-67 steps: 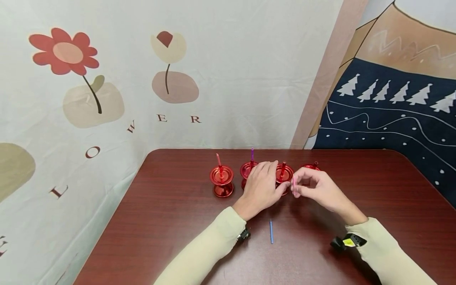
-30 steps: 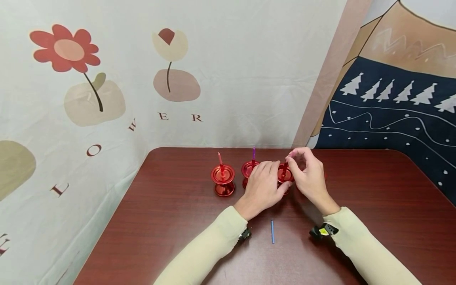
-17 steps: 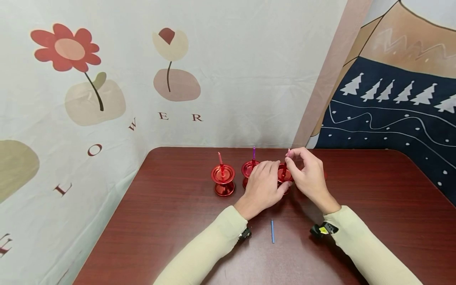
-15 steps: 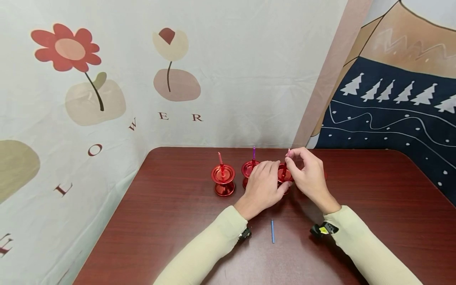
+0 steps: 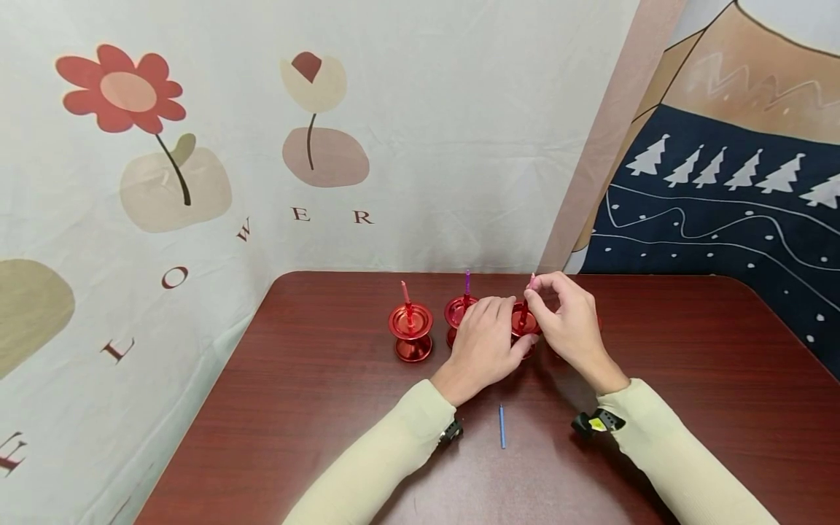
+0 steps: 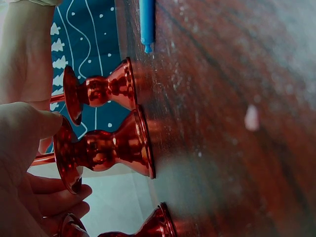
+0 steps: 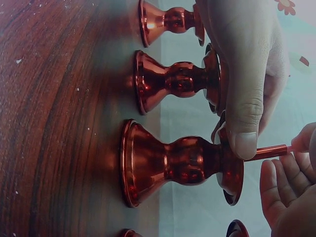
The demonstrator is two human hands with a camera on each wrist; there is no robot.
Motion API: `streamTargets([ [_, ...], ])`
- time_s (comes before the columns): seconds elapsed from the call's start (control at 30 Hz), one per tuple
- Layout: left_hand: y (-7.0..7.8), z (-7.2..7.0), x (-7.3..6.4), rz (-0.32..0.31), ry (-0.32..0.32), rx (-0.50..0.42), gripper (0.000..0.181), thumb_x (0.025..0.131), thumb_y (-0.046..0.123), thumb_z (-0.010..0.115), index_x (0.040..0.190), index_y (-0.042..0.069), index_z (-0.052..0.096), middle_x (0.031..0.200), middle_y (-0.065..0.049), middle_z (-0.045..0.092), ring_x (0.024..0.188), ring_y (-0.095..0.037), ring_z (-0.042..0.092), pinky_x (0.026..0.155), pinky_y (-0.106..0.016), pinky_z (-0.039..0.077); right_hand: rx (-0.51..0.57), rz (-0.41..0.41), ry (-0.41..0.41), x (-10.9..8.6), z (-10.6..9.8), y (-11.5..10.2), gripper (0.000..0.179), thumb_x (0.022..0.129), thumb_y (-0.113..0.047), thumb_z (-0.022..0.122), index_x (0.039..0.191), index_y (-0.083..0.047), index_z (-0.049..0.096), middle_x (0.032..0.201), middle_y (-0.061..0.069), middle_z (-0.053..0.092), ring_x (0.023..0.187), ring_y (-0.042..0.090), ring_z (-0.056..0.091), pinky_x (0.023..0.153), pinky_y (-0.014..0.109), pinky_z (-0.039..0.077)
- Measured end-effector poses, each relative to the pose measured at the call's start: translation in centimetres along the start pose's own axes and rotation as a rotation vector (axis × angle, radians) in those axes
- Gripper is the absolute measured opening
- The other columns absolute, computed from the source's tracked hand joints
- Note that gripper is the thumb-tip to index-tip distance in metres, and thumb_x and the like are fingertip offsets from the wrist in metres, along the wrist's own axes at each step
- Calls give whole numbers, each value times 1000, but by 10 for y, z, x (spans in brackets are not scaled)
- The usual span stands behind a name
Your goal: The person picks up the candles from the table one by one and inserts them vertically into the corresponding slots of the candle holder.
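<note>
My left hand (image 5: 482,346) grips the dish rim of a shiny red candle holder (image 7: 187,160), thumb on the near side and fingers on the far side in the left wrist view. That holder stands upright, third from the left in a row. At its tube, my right hand (image 5: 567,321) pinches a pink candle (image 5: 532,280) upright between thumb and fingertips. The candle's lower end meets the tube's top (image 7: 282,150) in the right wrist view. On the table before the hands lies a blue candle (image 5: 502,426).
The leftmost holder (image 5: 411,346) bears a coral candle (image 5: 405,292). A purple candle (image 5: 468,282) stands in the second holder (image 5: 457,313), partly behind my left hand. To the right is another holder (image 6: 96,91), mostly hidden by my right hand in the head view.
From beside the dish, my right hand has moved left and up with the pink candle to the tube's top. The candle was tilted there and is now upright. My left hand stays put.
</note>
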State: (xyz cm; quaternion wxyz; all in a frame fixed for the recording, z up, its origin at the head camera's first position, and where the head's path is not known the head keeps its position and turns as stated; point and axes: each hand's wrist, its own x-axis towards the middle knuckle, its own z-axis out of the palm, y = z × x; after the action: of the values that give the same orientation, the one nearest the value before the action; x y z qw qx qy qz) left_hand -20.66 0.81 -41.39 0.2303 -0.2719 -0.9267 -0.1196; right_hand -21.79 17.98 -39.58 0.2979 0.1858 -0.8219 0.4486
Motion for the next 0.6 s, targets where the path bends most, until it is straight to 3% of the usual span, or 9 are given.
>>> streamTargets([
  [0.23, -1, 1, 0, 1, -4, -3, 68, 100, 53, 77, 142, 0, 67, 133, -9, 74, 127, -24, 65, 114, -38, 49, 14, 23, 0, 0, 0, 1, 6, 99, 1, 78, 104, -1, 76, 98, 10, 74, 84, 15, 66, 74, 12, 51],
  [0.6, -2, 1, 0, 1, -10, -21, 68, 100, 52, 77, 143, 1, 67, 134, -10, 73, 127, -25, 64, 114, -39, 49, 12, -8, -37, 1, -4, 4, 6, 100, 1, 77, 106, -1, 77, 98, 9, 76, 84, 8, 66, 72, 13, 52],
])
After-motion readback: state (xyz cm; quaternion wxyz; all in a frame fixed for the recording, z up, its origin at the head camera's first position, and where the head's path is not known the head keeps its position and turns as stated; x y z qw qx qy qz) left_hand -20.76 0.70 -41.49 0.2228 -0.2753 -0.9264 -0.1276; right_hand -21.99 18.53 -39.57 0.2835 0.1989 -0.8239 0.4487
